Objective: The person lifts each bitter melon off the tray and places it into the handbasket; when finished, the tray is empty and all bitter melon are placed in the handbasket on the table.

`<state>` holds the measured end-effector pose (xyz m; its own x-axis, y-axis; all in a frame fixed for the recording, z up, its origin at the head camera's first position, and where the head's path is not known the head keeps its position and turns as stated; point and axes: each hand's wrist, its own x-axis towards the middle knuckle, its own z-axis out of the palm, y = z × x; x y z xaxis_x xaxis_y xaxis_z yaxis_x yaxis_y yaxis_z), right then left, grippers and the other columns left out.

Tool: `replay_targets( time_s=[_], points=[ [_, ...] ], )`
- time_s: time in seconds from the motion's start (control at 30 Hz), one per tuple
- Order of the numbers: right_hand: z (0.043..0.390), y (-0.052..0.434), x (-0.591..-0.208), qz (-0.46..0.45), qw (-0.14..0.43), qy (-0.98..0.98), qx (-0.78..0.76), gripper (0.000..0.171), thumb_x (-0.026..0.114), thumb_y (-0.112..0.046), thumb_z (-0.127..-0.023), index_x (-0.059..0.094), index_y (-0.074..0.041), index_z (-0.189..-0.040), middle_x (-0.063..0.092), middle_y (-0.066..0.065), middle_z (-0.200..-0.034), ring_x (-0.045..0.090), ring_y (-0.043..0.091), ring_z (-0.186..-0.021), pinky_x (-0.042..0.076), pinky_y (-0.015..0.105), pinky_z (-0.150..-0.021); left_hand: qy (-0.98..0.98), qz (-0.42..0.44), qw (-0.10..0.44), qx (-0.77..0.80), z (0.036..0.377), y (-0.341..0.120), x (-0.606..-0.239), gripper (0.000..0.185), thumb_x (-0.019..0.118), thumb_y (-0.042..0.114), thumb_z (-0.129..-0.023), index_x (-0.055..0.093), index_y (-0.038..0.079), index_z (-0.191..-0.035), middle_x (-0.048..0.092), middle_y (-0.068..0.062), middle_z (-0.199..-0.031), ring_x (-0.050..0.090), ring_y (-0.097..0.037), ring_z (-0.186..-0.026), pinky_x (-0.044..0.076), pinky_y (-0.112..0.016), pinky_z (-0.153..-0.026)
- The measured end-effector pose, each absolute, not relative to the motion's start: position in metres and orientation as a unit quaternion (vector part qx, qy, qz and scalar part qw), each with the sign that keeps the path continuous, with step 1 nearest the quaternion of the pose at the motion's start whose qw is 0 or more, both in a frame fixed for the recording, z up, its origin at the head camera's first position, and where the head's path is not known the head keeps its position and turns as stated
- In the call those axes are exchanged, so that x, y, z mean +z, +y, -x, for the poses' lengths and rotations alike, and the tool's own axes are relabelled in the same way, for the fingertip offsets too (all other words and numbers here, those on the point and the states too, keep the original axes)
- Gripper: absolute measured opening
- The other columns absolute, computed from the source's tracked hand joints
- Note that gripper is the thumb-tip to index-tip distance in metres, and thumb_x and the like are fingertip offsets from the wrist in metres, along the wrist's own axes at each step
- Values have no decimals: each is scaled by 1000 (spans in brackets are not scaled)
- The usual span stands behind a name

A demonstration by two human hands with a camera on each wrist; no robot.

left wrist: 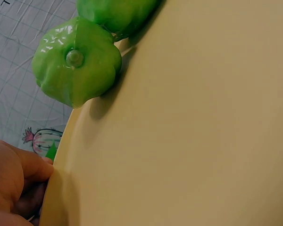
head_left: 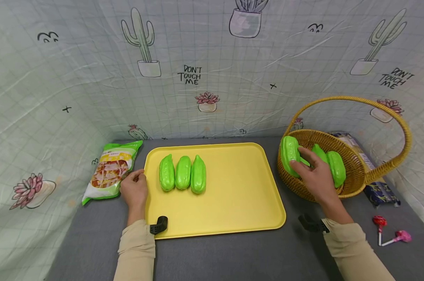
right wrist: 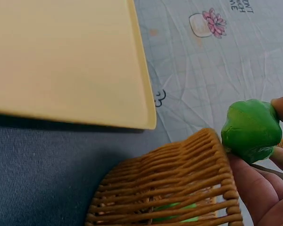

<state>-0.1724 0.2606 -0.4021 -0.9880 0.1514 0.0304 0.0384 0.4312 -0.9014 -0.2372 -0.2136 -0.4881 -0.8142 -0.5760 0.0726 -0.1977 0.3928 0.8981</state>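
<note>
My right hand (head_left: 315, 173) holds a glossy green ridged toy vegetable (head_left: 290, 155) over the left rim of a wicker basket (head_left: 354, 191). In the right wrist view, thumb and fingers pinch that vegetable (right wrist: 252, 131) above the woven wall. More green vegetables (head_left: 336, 168) lie inside the basket, partly hidden by the hand. At the left edge of a yellow tray (head_left: 236, 187), my left hand (head_left: 134, 190) grips the rim, with its thumb on the edge in the left wrist view. Three similar green vegetables (head_left: 183, 173) lie side by side on the tray's left part.
A green and white food bag (head_left: 111, 171) lies left of the tray. Behind the basket is a dark blue package (head_left: 380, 191). Two lollipops, one red (head_left: 380, 221) and one pink (head_left: 403, 235), lie at the right. The basket's tall handle (head_left: 405, 142) arches over it.
</note>
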Motion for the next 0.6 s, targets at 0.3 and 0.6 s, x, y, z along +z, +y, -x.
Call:
replay_targets(
  time_s=[0.3,0.6],
  points=[
    [178,268,-405,79,50,-870,483,76,56,-46,-103,26,-11,-163,30,22,-166,49,43,-140,50,15,-88,-813,-236,186,-499,238,-214,-488,32,51,10,-101,74,-2,-119,72,-25,-119,68,-38,-107,49,-42,-85],
    [183,271,-406,81,44,-874,476,78,55,-46,-103,23,-9,-163,27,24,-166,43,48,-143,43,59,-111,-813,-236,191,-497,238,-214,-489,31,51,10,-101,74,-2,-118,72,-25,-118,68,-37,-106,48,-38,-83]
  ],
)
